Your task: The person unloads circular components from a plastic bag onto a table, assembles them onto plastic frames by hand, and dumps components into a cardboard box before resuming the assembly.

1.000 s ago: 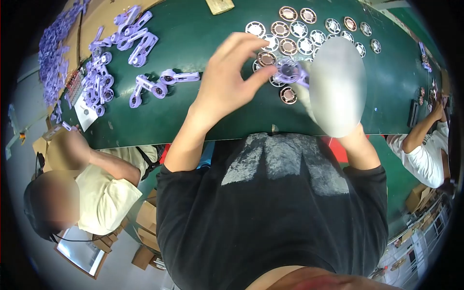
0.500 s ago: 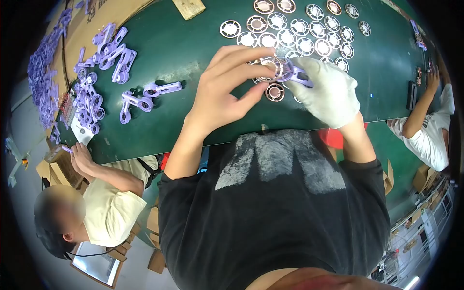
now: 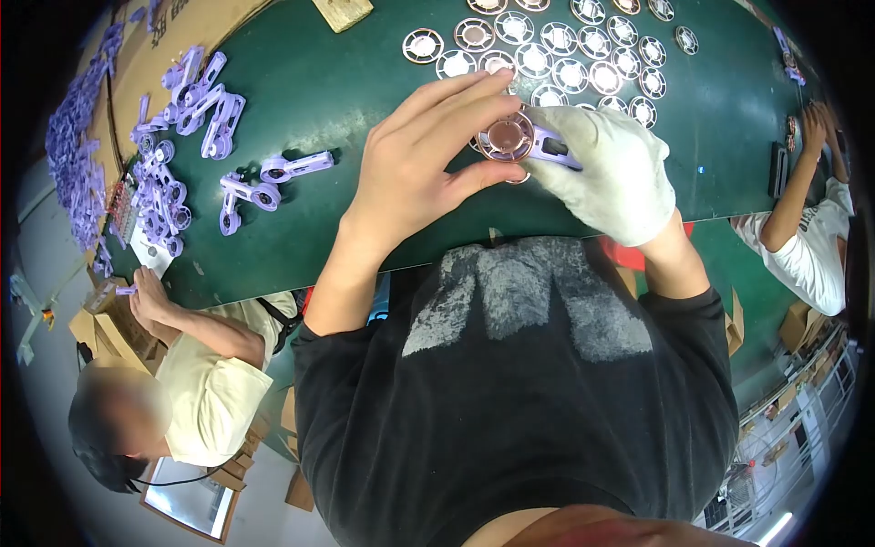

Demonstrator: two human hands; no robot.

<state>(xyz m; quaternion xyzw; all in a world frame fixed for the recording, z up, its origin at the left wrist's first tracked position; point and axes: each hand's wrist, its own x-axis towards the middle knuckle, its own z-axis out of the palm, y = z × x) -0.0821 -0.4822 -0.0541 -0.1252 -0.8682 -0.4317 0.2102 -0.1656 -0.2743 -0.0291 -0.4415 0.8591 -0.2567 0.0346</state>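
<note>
My bare left hand (image 3: 428, 150) pinches the rim of a round copper-coloured ring part (image 3: 506, 138) between thumb and fingers. In my gloved right hand (image 3: 606, 169) is a purple plastic handle piece (image 3: 554, 150) with an oblong slot. The ring part lies against the round end of this piece, its copper face turned up toward me. The glove hides most of the handle's far end. Beyond my hands, several silver and copper spoked rings (image 3: 533, 61) lie spread over the green table (image 3: 319, 100).
Purple assembled pieces (image 3: 182, 100) are heaped on the left, with two nearer ones (image 3: 297, 167) apart. A larger purple pile (image 3: 77, 164) lies by cardboard at the far left. One co-worker (image 3: 214, 365) sits at left, another (image 3: 802, 237) at right. A wooden block (image 3: 343, 11) lies at the back.
The ring part and purple handle have turned from edge-on to face up. My left fingers have shifted along the rim. The whole view has moved slightly.
</note>
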